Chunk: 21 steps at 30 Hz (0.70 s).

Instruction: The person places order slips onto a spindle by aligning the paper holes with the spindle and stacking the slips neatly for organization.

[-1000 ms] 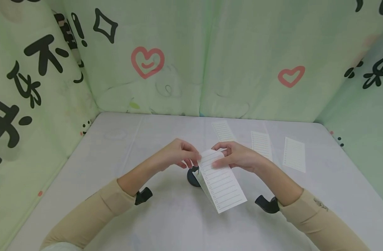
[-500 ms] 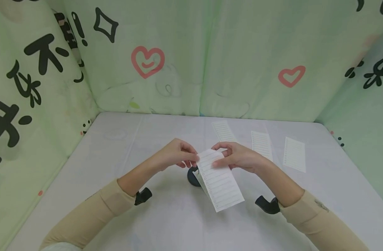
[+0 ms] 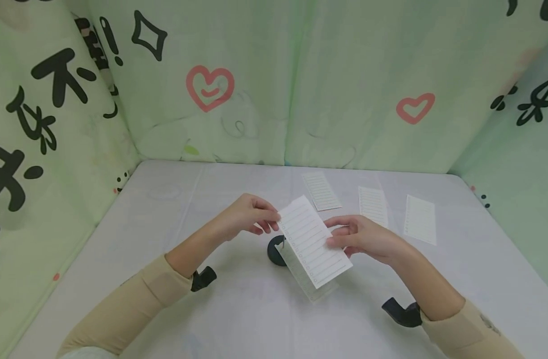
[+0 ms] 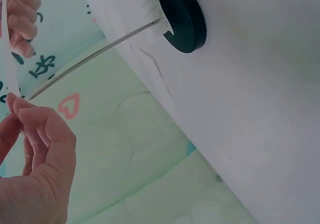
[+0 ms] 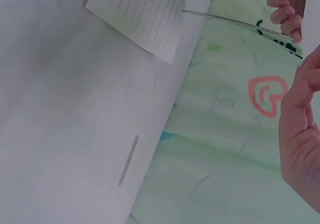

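Left grip [image 3: 252,218], pinched tight, holds the raised lined card [image 3: 316,242] by its left corner; I seem to be threading it onto the metal rod [image 4: 95,56], which calls for careful alignment. That grip obscures the rod's tip. The black base [image 3: 275,252] is partly covered by a lower card [image 5: 142,21]. Right grip [image 3: 368,239] pinches the raised lined card's right edge.

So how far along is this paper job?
Looks done: one sheet seems threaded low on the metal spike, by its black base. In hand: the left hand and right hand hold a second sheet near the spike's top; whether it is pierced, I can't tell. Probably left: three loose sheets lying on the table.
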Motion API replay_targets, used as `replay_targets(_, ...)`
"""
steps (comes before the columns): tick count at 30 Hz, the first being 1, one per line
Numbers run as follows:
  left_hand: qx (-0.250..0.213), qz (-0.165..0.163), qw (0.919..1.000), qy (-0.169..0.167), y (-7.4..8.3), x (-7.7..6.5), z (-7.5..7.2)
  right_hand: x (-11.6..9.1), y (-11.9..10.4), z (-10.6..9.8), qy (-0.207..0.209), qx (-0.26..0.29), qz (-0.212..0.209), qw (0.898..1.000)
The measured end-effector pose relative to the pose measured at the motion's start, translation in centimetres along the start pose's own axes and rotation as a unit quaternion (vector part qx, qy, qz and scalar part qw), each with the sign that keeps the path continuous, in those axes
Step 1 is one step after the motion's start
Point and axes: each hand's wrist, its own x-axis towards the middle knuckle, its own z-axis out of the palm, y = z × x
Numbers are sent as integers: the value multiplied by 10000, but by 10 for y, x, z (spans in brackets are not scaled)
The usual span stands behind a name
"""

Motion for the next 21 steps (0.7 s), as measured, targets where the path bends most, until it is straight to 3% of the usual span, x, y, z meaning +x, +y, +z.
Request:
replay_targets(12, -85, -28, 9999, -143, -4, 3, -1, -20, 24, -3, 356, -227, 24, 9991)
replay_targets(21, -19, -13, 9995, -316, -10, 7, 4, -20, 33, -9, 99, 74, -169, 9998)
